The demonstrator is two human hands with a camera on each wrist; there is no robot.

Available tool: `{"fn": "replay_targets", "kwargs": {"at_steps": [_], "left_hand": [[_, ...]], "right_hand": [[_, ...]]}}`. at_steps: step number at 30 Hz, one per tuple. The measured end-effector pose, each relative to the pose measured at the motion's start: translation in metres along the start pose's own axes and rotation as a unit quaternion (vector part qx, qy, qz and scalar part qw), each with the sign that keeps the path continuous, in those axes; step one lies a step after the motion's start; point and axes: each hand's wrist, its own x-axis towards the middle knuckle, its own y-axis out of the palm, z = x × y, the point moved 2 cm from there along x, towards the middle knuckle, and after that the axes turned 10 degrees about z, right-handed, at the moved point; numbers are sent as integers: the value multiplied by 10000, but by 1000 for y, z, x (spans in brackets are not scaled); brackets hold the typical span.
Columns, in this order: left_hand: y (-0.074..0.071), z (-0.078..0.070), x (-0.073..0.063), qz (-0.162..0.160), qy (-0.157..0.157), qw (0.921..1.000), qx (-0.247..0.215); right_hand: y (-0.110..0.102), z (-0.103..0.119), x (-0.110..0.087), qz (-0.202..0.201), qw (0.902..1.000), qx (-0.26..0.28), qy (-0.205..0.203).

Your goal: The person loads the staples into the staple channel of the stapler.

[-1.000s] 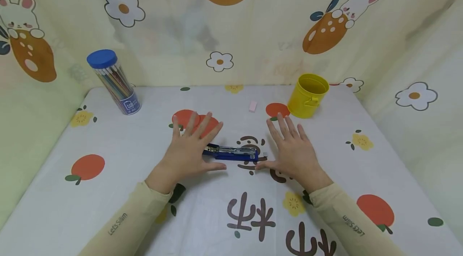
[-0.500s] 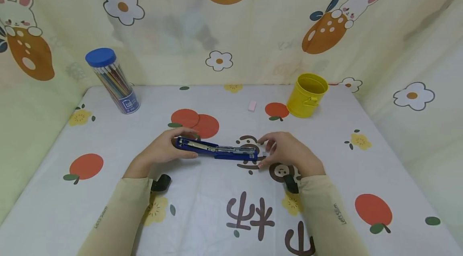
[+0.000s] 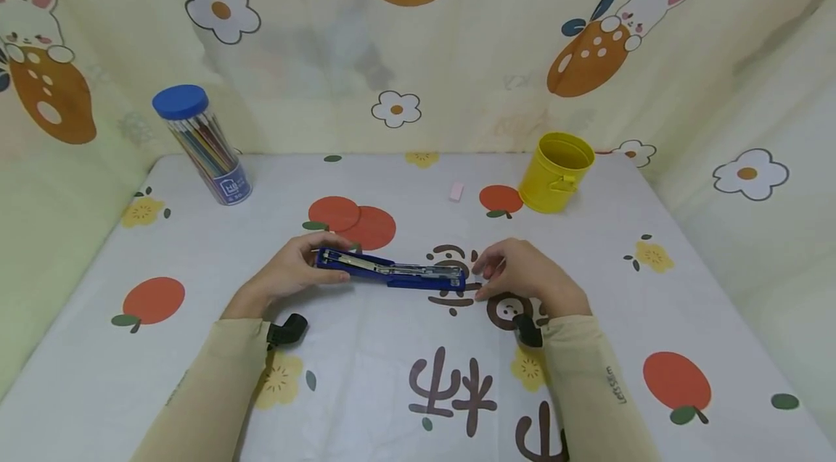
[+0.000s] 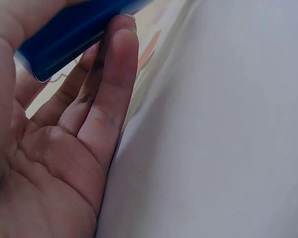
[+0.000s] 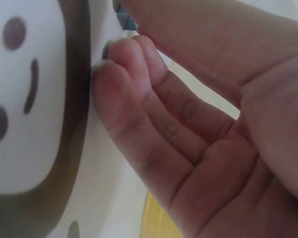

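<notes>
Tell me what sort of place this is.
Likely a small curtained-off tabletop used for stationery work: patterned fabric hangs around the cloth-covered table, the left hand grips a stapler, and a tub of pencils stands towards the back.

Dark lettering is running along the right sleeve (image 3: 601, 382), reading "LetsSlim". Faint print on the left sleeve (image 3: 202, 389) is slanting away, too foreshortened for reading. The blue label (image 3: 232, 186) on the pencil jar (image 3: 202, 146) is showing white lettering resembling "HB". Large brown characters (image 3: 474, 398) are spreading across the tabletop (image 3: 366, 382), their wording unclear.
</notes>
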Motion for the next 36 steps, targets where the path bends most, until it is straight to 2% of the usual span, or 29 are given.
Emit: {"fn": "replay_targets", "kwargs": {"at_steps": [10, 36], "left_hand": [[2, 2, 0, -115, -282, 9994, -189], [1, 1, 0, -140, -362, 9992, -116]], "right_hand": [[1, -5, 2, 9, 10000, 24, 48], [1, -8, 4, 136, 9995, -41, -280]]}}
